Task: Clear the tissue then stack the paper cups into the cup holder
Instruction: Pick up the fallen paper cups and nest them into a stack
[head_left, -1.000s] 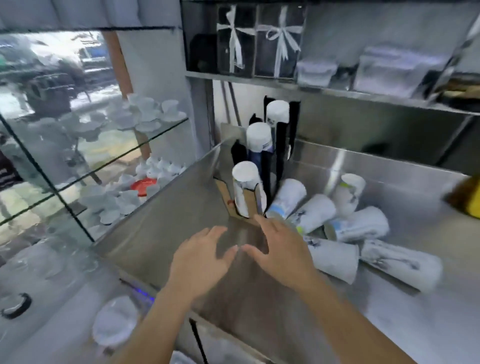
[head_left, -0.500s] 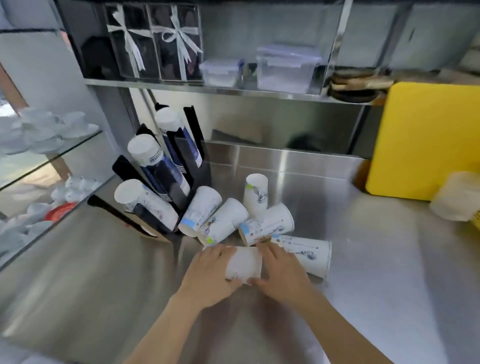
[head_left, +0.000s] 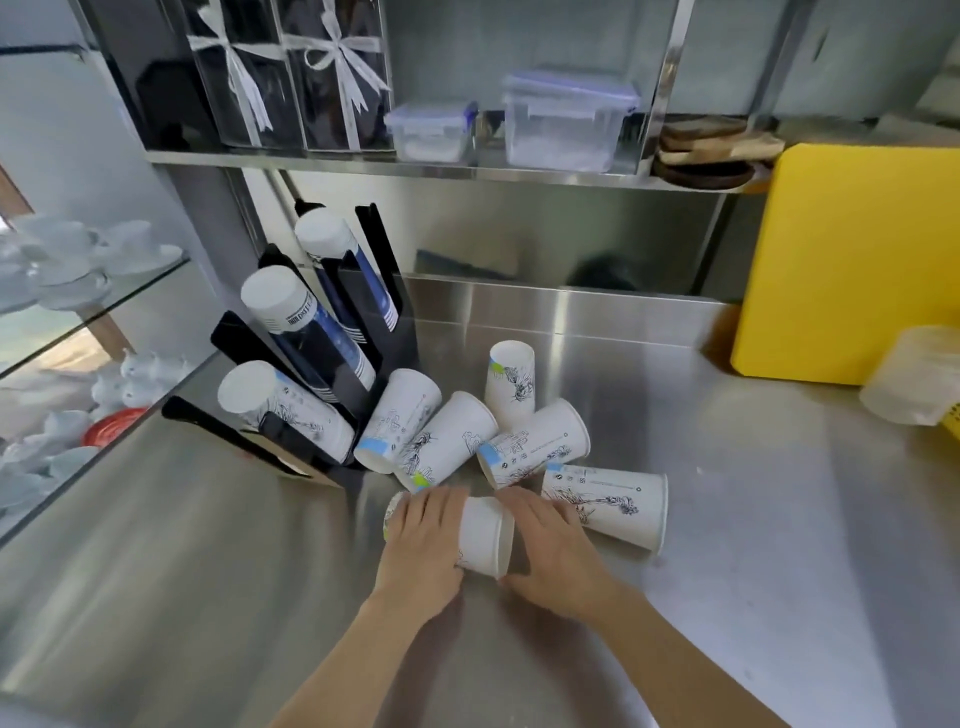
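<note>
Several white printed paper cups lie scattered on the steel counter (head_left: 727, 519). My left hand (head_left: 423, 540) wraps around the nearest lying cup (head_left: 483, 535). My right hand (head_left: 550, 551) rests at that cup's open rim and beside another lying cup (head_left: 608, 506). One cup (head_left: 511, 376) stands upside down behind the pile. The black tilted cup holder (head_left: 363, 338) at the left holds three stacks of cups. No tissue shows.
A yellow board (head_left: 852, 260) leans at the back right, with a pale stack of lids (head_left: 914, 384) in front of it. A shelf above carries plastic boxes (head_left: 566, 124) and ribboned cases. Glass shelves with white crockery (head_left: 67, 260) stand at the left.
The view swung right, away from the glass case. Both hands moved from open air near the holder down onto the nearest lying cup, and the left hand closed around it.
</note>
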